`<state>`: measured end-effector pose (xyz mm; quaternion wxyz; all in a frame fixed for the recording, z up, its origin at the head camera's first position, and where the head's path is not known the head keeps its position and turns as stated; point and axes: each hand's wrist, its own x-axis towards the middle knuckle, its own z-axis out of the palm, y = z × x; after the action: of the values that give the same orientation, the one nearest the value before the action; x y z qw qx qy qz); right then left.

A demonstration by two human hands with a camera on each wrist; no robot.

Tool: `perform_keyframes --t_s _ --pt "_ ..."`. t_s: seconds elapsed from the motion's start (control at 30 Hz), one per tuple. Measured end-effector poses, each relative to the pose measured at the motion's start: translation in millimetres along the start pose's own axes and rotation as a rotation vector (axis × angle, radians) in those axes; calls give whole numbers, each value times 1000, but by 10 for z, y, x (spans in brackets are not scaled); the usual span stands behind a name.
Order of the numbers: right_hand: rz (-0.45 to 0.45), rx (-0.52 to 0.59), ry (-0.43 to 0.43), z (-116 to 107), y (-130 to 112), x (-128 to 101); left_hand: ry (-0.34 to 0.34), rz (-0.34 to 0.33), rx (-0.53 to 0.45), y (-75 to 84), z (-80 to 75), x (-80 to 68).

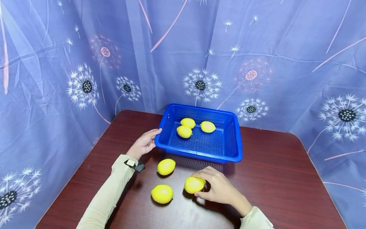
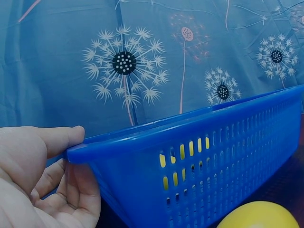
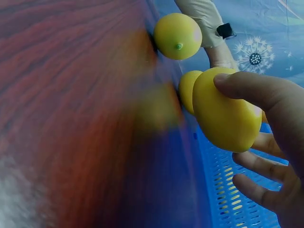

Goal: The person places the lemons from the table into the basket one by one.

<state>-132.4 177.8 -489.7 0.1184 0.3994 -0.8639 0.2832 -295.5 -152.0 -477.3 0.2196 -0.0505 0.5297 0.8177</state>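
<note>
A blue plastic basket (image 1: 197,151) stands toward the back of the table with three lemons (image 1: 207,127) inside. My left hand (image 1: 144,142) holds its left front corner; in the left wrist view the thumb lies along the rim (image 2: 142,137) and the other fingers bend beneath it. In front of the basket, my right hand (image 1: 218,187) grips a lemon (image 1: 192,185) between thumb and fingers. The right wrist view shows the thumb across this lemon (image 3: 223,111). Two more lemons lie on the table, one nearer the basket (image 1: 166,167), the other nearer me (image 1: 162,194).
The dark red wooden table (image 1: 274,178) has rounded back corners. A blue curtain (image 1: 171,63) with dandelion prints hangs behind it and along both sides. A black strap with a small light piece (image 1: 134,164) sits on the left sleeve's cuff.
</note>
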Motion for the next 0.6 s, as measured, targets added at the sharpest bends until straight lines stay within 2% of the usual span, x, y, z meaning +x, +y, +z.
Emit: perform_keyframes --t_s 0.2,0.4,0.6 --pt "-41 -29 21 -128 -23 41 24 -5 -33 7 4 3" --pt "-56 -47 14 -309 -46 110 6 -1 -38 18 -4 -1" --pt "-57 -7 18 -517 -5 207 -17 3 -38 17 -13 4"
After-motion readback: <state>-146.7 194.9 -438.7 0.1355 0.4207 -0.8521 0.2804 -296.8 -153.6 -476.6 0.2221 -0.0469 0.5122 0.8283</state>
